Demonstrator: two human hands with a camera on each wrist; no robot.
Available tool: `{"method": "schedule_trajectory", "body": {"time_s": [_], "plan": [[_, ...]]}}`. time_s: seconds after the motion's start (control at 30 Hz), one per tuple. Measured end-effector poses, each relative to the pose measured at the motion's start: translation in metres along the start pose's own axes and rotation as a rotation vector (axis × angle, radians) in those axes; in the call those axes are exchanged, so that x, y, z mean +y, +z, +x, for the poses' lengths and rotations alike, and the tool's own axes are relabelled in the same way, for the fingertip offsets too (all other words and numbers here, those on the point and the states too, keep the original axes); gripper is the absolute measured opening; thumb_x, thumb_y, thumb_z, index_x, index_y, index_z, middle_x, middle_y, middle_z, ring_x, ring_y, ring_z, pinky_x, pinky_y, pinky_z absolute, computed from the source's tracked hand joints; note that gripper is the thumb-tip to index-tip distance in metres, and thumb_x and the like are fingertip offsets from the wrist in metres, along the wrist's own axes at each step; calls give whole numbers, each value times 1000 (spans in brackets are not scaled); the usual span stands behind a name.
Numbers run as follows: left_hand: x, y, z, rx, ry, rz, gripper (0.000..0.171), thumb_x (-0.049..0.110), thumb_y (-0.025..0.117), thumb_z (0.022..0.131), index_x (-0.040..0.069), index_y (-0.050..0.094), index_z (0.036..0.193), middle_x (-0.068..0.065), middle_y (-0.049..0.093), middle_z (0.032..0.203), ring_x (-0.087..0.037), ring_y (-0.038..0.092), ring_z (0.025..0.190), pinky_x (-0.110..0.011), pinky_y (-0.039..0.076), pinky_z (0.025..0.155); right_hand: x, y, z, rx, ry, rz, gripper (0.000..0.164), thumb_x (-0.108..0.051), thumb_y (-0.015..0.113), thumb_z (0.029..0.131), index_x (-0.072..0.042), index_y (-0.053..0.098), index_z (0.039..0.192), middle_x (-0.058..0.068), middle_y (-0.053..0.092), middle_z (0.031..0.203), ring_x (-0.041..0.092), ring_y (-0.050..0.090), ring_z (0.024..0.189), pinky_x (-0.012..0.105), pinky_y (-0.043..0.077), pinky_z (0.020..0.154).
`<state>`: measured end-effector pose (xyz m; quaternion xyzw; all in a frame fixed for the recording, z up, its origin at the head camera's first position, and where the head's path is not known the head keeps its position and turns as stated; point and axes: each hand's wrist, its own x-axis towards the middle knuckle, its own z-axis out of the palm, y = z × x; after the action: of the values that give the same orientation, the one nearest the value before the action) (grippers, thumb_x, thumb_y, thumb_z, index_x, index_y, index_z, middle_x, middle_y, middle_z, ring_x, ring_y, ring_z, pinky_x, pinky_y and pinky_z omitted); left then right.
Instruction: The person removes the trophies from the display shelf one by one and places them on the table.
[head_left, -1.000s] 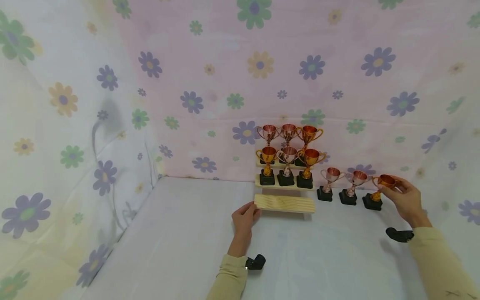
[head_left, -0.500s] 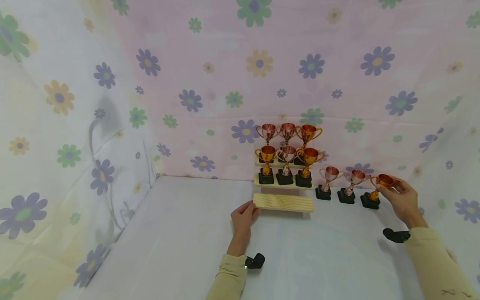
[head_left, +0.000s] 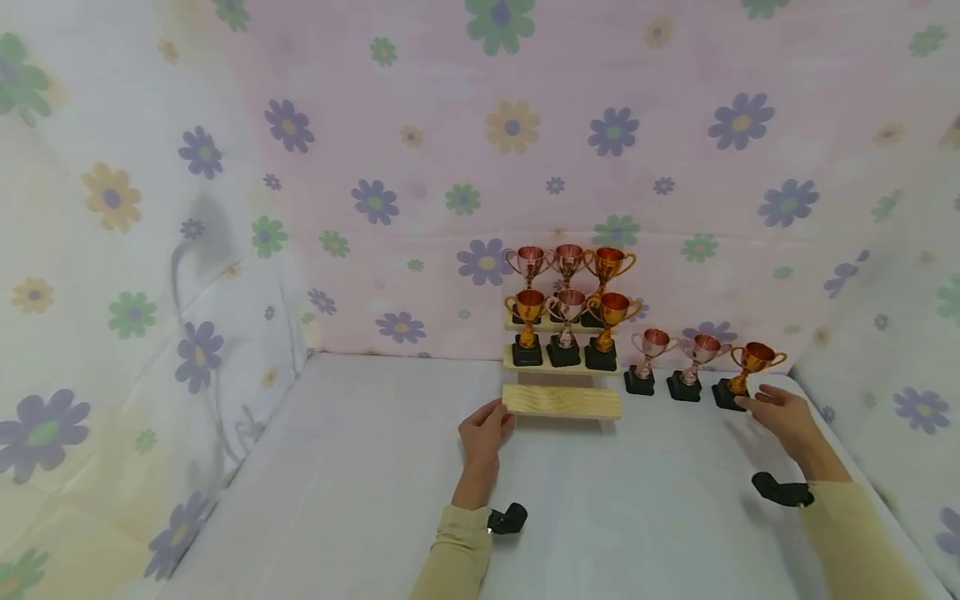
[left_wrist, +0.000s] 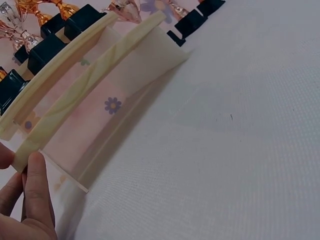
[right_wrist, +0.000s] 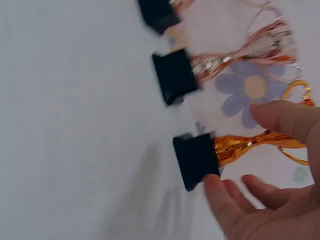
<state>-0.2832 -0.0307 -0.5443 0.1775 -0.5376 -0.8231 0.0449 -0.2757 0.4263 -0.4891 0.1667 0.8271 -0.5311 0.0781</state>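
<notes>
My left hand (head_left: pixel 483 433) pinches the left end of the lowest pale wooden step (head_left: pixel 562 402) of a small tiered stand, thumb on one face and fingers beneath. In the left wrist view, that step's edge (left_wrist: pixel 85 95) runs up from the fingertips. My right hand (head_left: pixel 783 421) is beside a gold trophy cup (head_left: pixel 753 358) on a black base, at the right end of a row on the table. In the right wrist view, its fingers are spread around the gold trophy (right_wrist: pixel 240 149); one fingertip is at the black base (right_wrist: pixel 196 159), thumb apart from the stem.
Two rose-gold trophies, one (head_left: pixel 652 343) nearer the stand and one (head_left: pixel 701 350) in the middle, share the row. Several gold and rose-gold trophies fill the two upper steps (head_left: pixel 558 371). A flowered cloth wall (head_left: pixel 420 167) rises behind the white tabletop (head_left: pixel 360 467).
My right hand has let go of the gold trophy's cup and moved down towards its base. The left hand keeps its pinch on the step. The view has shifted slightly.
</notes>
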Motion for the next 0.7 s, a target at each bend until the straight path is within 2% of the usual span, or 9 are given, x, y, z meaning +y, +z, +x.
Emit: {"method": "schedule_trajectory", "body": {"time_s": [0.07, 0.17, 0.2, 0.27, 0.37, 0.47, 0.53, 0.6, 0.7], "plan": [[1, 0, 1, 7, -6, -6, 28, 1, 66, 94, -11, 68, 119, -18, 70, 106, -13, 70, 83, -32, 62, 85, -3, 3, -11, -90, 28, -44, 87, -37, 50, 106, 16, 1, 155, 40, 18, 159, 36, 54, 129, 47, 44, 113], [4, -1, 0, 0, -6, -2, 28, 1, 66, 94, -12, 67, 119, -19, 70, 108, -13, 71, 83, -31, 62, 84, -6, 16, -29, -193, -36, -73, 79, -33, 48, 108, 19, 9, 153, 40, 32, 153, 12, 62, 110, 33, 56, 100], [3, -2, 1, 1, -5, 8, 28, 1, 66, 94, -11, 68, 119, -19, 70, 107, -13, 71, 82, -28, 62, 82, -7, 22, -35, -218, -69, -82, 76, -31, 48, 109, 20, 12, 152, 40, 35, 151, 8, 63, 108, 31, 58, 97], [5, -5, 2, -14, 2, 69, 27, 2, 68, 94, -10, 69, 117, -18, 70, 106, -13, 71, 81, -27, 63, 80, -9, 37, -45, -267, -130, -91, 71, -29, 48, 109, 19, 19, 151, 40, 39, 149, 15, 64, 112, 33, 58, 96], [14, -12, 4, -77, 58, 251, 24, 5, 69, 94, -8, 71, 114, -18, 71, 102, -14, 71, 81, -27, 63, 77, -15, 62, -58, -330, -194, -84, 65, -25, 52, 108, 18, 27, 150, 38, 44, 147, 29, 63, 120, 37, 58, 97], [28, -21, 3, -133, 159, 470, 24, 8, 68, 95, -7, 72, 113, -20, 72, 103, -19, 71, 83, -27, 62, 75, -22, 88, -66, -374, -223, -72, 63, -24, 55, 106, 16, 32, 149, 36, 46, 147, 38, 59, 125, 41, 58, 98], [38, -25, 3, -155, 230, 573, 26, 10, 68, 96, -7, 72, 115, -21, 72, 107, -23, 72, 88, -29, 61, 75, -25, 104, -69, -393, -240, -52, 62, -23, 56, 106, 16, 33, 149, 36, 47, 146, 40, 59, 125, 43, 58, 98], [48, -26, 1, -175, 284, 613, 29, 10, 69, 95, -7, 70, 119, -22, 71, 113, -30, 71, 96, -34, 61, 80, -28, 120, -70, -387, -242, -28, 62, -23, 56, 106, 15, 33, 149, 35, 49, 143, 39, 60, 121, 42, 58, 98], [64, -23, -3, -201, 345, 578, 38, 8, 74, 91, -5, 67, 125, -23, 68, 121, -37, 67, 108, -44, 59, 93, -31, 141, -68, -339, -211, 29, 63, -26, 54, 107, 14, 32, 150, 34, 50, 142, 35, 61, 118, 40, 58, 98]]}}
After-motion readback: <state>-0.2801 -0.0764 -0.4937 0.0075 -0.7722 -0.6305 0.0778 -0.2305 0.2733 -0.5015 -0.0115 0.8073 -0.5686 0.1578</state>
